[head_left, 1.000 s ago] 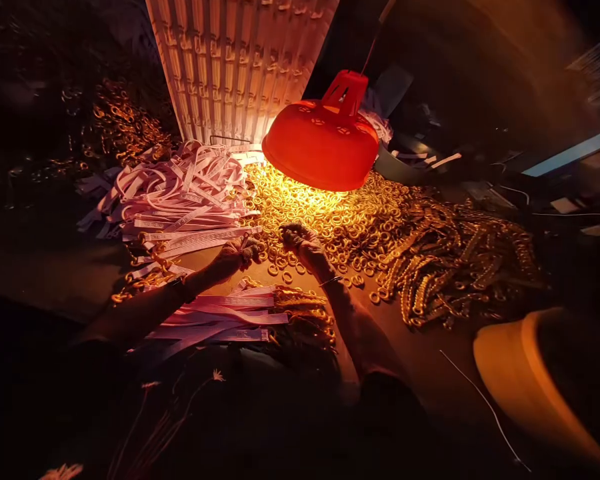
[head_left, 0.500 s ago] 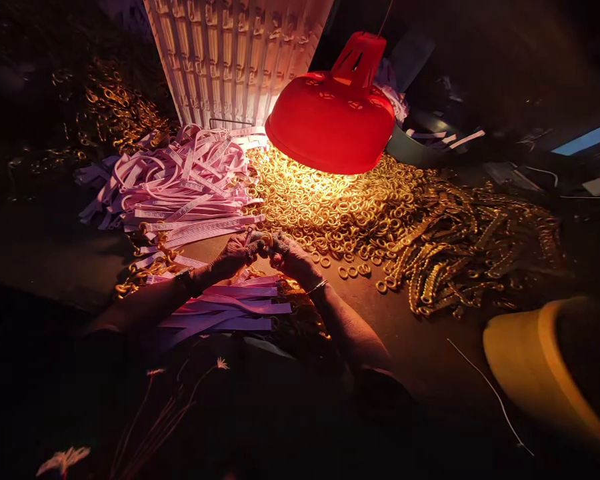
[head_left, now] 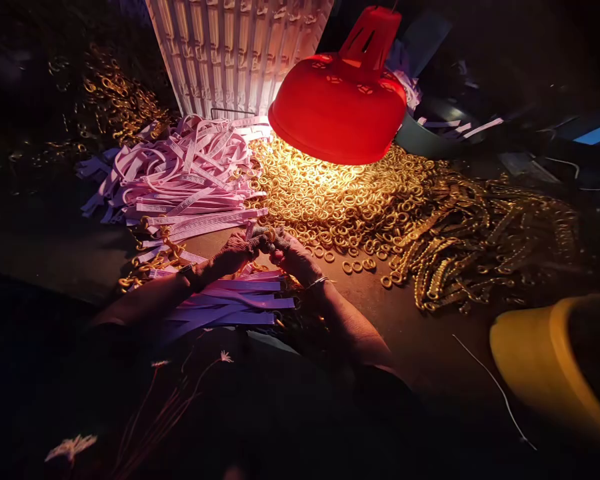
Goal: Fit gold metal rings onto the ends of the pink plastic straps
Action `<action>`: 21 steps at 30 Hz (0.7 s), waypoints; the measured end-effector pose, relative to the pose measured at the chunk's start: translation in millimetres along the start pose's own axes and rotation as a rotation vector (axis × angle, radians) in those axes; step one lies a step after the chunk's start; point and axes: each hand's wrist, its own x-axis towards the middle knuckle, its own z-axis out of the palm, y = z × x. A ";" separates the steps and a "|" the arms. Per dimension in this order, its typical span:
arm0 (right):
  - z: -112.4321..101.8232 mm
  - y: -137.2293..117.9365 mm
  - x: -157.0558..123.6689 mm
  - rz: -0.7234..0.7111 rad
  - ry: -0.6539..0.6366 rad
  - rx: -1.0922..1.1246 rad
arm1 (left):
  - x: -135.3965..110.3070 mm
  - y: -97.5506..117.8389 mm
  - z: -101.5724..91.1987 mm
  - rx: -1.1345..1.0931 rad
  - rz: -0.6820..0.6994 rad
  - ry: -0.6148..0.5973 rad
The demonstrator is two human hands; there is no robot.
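Well, my two hands are close together near the middle of the table, and their fingers press toward each other in a pinch. My left hand (head_left: pixel 235 257) and my right hand (head_left: pixel 293 259) meet at the fingertips (head_left: pixel 258 235). Between them I hold one small gold ring (head_left: pixel 270 235) and the end of one pink strip (head_left: pixel 250 231), but they are too small to see how they join. The strip end points to the far side, so its long axis goes away from me.

I count two piles of pink strips: the bigger pile (head_left: pixel 180 173) lies far left, and the smaller pile (head_left: pixel 235 300) lies just under my hands, with its strips running left to right. There is one heap of gold rings (head_left: pixel 330 203) at far right of my hands, under one red lamp shade (head_left: pixel 337 100). One heap of gold chains (head_left: pixel 470 240) lies to the right of the rings. One watch (head_left: pixel 187 270) is on my left wrist, one thin bangle (head_left: pixel 317 282) on my right wrist. One yellow bucket (head_left: pixel 545 360) stands at near right.
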 end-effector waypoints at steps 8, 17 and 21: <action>8.5 8.7 0.0 -0.082 0.104 0.069 | -3.0 8.9 8.3 0.063 0.044 0.104; 3.5 -5.8 -12.6 -0.228 0.144 -0.366 | -4.5 22.4 19.8 0.212 0.031 0.104; -6.6 -0.6 -3.8 -0.169 0.119 -0.523 | 10.5 14.5 8.8 0.301 -0.181 0.058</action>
